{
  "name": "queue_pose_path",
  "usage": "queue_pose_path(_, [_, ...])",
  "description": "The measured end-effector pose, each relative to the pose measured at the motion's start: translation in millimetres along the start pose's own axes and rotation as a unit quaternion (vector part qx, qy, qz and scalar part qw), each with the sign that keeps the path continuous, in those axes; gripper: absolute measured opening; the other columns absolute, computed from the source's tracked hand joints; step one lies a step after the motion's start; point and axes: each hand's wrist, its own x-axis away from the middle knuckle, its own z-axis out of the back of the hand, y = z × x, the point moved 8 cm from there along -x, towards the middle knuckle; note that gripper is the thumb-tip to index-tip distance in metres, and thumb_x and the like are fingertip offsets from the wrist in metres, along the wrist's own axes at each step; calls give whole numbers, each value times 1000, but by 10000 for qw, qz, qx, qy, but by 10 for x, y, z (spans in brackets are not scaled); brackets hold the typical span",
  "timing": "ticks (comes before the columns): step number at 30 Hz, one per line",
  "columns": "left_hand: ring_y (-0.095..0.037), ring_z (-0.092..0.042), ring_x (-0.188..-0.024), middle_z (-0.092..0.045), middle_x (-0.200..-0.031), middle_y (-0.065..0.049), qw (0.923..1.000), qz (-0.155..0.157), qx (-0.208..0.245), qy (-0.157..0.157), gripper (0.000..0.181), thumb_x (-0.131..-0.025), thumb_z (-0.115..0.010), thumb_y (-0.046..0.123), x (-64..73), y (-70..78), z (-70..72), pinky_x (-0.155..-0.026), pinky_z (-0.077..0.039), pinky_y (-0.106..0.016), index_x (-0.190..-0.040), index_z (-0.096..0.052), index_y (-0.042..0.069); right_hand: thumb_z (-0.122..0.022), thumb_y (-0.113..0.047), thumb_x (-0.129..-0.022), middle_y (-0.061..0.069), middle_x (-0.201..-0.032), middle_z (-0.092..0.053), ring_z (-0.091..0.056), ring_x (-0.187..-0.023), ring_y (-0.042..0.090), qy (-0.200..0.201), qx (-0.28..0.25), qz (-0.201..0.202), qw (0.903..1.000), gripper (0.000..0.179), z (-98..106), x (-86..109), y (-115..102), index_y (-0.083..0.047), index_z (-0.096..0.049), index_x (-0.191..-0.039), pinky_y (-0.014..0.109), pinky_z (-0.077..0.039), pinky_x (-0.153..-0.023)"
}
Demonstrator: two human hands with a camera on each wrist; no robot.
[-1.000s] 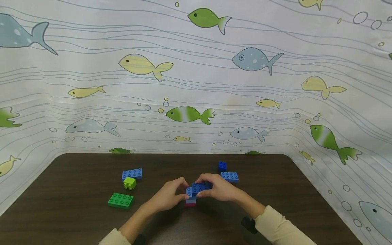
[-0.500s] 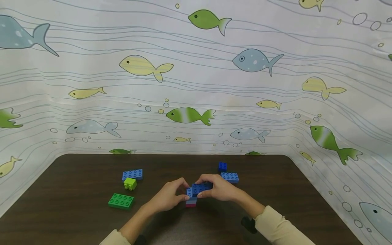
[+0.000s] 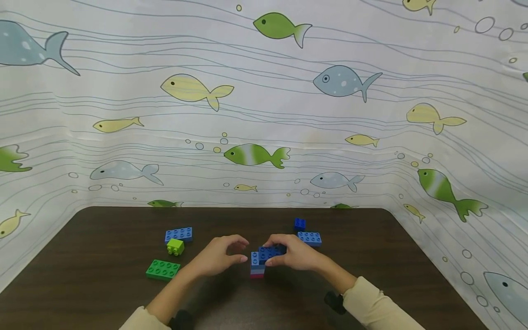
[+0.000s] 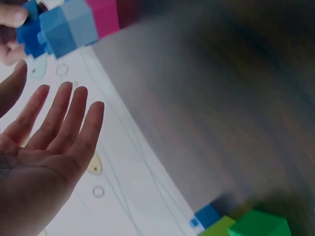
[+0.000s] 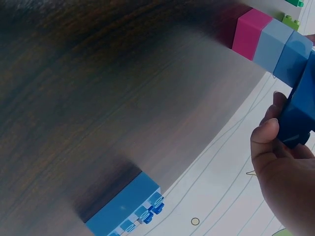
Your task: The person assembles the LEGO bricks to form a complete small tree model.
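A short stack of toy building bricks (image 3: pixel 257 271) stands mid-table, with pink at the bottom, then pale blue, then medium blue. On its top lies a dark blue brick (image 3: pixel 269 253) that overhangs to the right. My right hand (image 3: pixel 299 255) pinches the overhanging end between thumb and fingers, as the right wrist view also shows for the dark blue brick (image 5: pixel 299 114). Just left of the stack, my left hand (image 3: pixel 217 256) is apart from it and holds nothing. Its fingers (image 4: pixel 60 114) are spread and nearly straight in the left wrist view.
Left on the dark table (image 3: pixel 103 284) lie a blue brick (image 3: pixel 178 234), a small lime brick (image 3: pixel 175 247) and a green brick (image 3: pixel 162 270). Behind my right hand are another blue brick (image 3: pixel 309 238) and a small dark blue brick (image 3: pixel 299 224). A fish-patterned backdrop (image 3: pixel 264 110) surrounds the table.
My left hand has let go of the stack and moved a little to the left, its fingers opening. The right hand stays on the dark blue brick, and the stack has not moved.
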Motion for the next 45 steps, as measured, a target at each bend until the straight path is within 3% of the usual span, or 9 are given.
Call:
queue_pose_path(12, [-33, -58, -100, -62, -107, -16, 9988, 203, -388, 196, 33, -81, -69, 18, 267, -150, 343, -82, -47, -47, -107, -61, 0, -69, -23, -82, -4, -105, -60, -54, -95, 12, -34, 9, -81, 10000, 27, 6, -1, 9, -12, -61, -106, 32, -43, -87])
queue_pose_path(22, [-35, -54, -103, -62, -108, -11, 9954, 399, -765, 423, 38, -77, -72, 19, 525, -388, 671, -82, -43, -51, -110, -61, 3, -68, -24, -83, -3, -106, -60, -53, -95, 12, -41, -15, -106, 9999, 27, 10, 1, 15, -12, -61, -106, 32, -43, -88])
queue_pose_path(28, [-36, -54, -101, -62, -107, -12, 9916, 657, -1060, 350, 42, -73, -76, 20, 678, -596, 833, -78, -44, -52, -110, -61, 4, -68, -23, -83, -3, -106, -60, -54, -95, 11, -52, -11, -98, 9999, 27, 8, 6, 18, -13, -61, -107, 31, -44, -87])
queue_pose_path(38, [-43, -49, -105, -55, -111, -17, 9885, 1090, -1023, 233, 46, -69, -78, 21, 895, -886, 936, -79, -44, -52, -109, -62, 4, -68, -23, -83, -3, -107, -60, -54, -96, 11, -79, -27, -77, 9999, 27, -3, 3, 12, -12, -61, -107, 30, -43, -88])
queue_pose_path(45, [-39, -51, -102, -57, -106, -10, 9880, 1253, -887, 196, 47, -67, -80, 22, 949, -1026, 929, -80, -43, -54, -107, -63, 6, -68, -23, -83, -3, -107, -60, -54, -95, 10, -75, -1, -92, 9999, 27, -3, 3, 11, -13, -61, -107, 29, -44, -87])
